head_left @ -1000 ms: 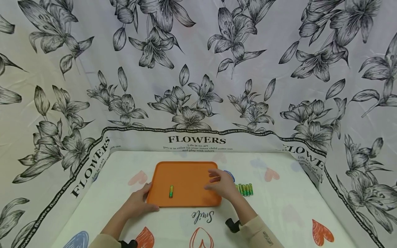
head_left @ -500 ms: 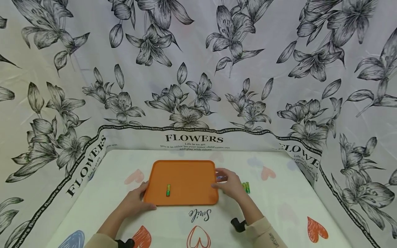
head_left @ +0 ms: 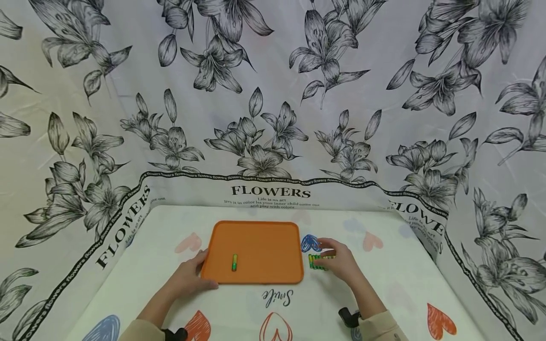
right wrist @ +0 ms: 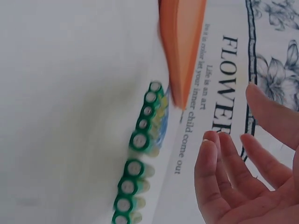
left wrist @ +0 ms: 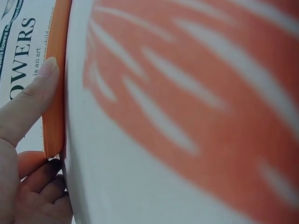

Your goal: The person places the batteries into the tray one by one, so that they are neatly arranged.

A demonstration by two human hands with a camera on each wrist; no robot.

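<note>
An orange tray (head_left: pixel 268 251) lies on the patterned tablecloth, with one green-and-yellow battery (head_left: pixel 234 263) standing out on its left half. My left hand (head_left: pixel 187 278) grips the tray's near left corner; the left wrist view shows the thumb on the front wall of the tray (left wrist: pixel 54 126) and the other fingers around the corner. Right of the tray, my right hand (head_left: pixel 341 261) hovers over a row of several batteries (head_left: pixel 313 261) and partly hides it. In the right wrist view its fingers (right wrist: pixel 205 172) are spread, apart from the batteries (right wrist: pixel 139 140), with nothing between them.
A floral curtain (head_left: pixel 264 118) hangs behind and at both sides of the table. The white tablecloth (head_left: pixel 324 308) carries printed hearts and lettering. In the right wrist view a small gap splits the battery row into two groups.
My right hand has moved right, from over the tray's right side to above the batteries. The left hand stays at the tray's corner, and the single battery on the tray has not moved.
</note>
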